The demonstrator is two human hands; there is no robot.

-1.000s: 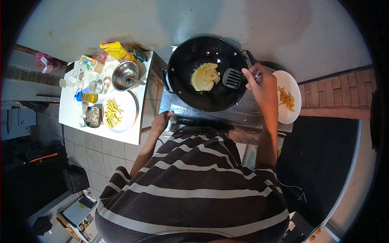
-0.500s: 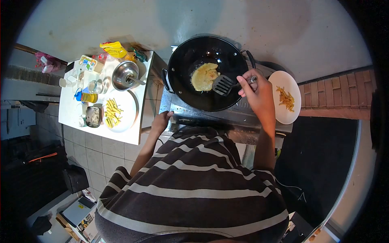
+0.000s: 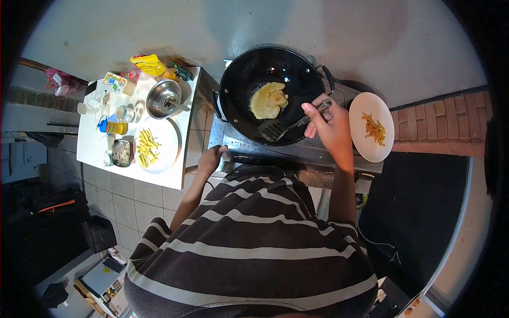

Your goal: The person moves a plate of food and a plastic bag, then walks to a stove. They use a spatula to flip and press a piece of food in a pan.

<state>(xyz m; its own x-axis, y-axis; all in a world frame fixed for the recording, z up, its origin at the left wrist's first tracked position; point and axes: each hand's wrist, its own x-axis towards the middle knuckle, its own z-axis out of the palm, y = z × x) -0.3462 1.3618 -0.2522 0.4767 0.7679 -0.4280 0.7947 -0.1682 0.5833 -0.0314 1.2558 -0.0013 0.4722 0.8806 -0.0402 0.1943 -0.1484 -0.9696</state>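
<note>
Frying step is on. Our right hand point(image 3: 330, 127) is clamped round the handle of the slotted spatula point(image 3: 273, 129), blade resting low on the wok's point(image 3: 241, 79) near wall, just short of the omelette point(image 3: 269, 99). That egg disc sits mid-wok, pale yellow w/ a few browner spots, not touched by the blade right now. Our left hand point(image 3: 212, 158) is down at the stove front point(image 3: 249, 151), below the wok's left ear; fingers curled on the edge, maybe on a knob, can't tell which.

Our read: underside is prob. setting, so the next move needs the blade slid flat under the omelette from the near edge, wrist low, w/o tearing it.

Right of the wok, a white plate point(image 3: 360, 114) w/ a small heap of fried strips point(image 3: 374, 129). Left of the wok, the white bench point(image 3: 180, 175) carries a plate of raw yellow sticks point(image 3: 147, 147), a steel pot point(image 3: 163, 98), a yellow bottle point(image 3: 112, 127), packets.

Hard to make out: flame and burner hidden under the wok, oil level unclear, packet labels too small, our striped shirt point(image 3: 254, 249) blocks the stove's lower front.
</note>
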